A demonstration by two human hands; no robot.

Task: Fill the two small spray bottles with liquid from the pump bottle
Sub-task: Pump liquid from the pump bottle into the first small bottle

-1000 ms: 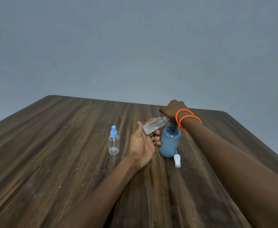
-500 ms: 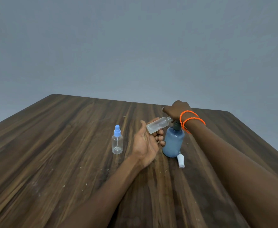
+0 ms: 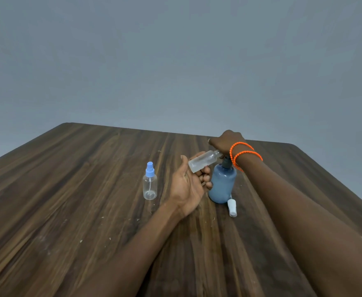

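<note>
My two forearms reach out over a dark wooden table (image 3: pixel 79 211), with wide bare boards on the near side and to the left. A small white spray cap (image 3: pixel 232 208) lies on its side just beside the base of the blue pump bottle (image 3: pixel 222 185), which stands upright right of centre. My left hand (image 3: pixel 189 187), palm up, curls its fingers around a small uncapped clear bottle (image 3: pixel 202 161), tilted with its mouth up against the pump's spout. My right hand (image 3: pixel 226 142), two orange bead bracelets (image 3: pixel 243 154) at the wrist, sits clenched over the pump head, which it hides. To the left, apart from my hands, the second clear spray bottle (image 3: pixel 150 182) stands upright with its blue sprayer on. Beyond my hands, open tabletop runs to the far edge and its rounded corners, against a plain grey wall (image 3: pixel 175 61).
</note>
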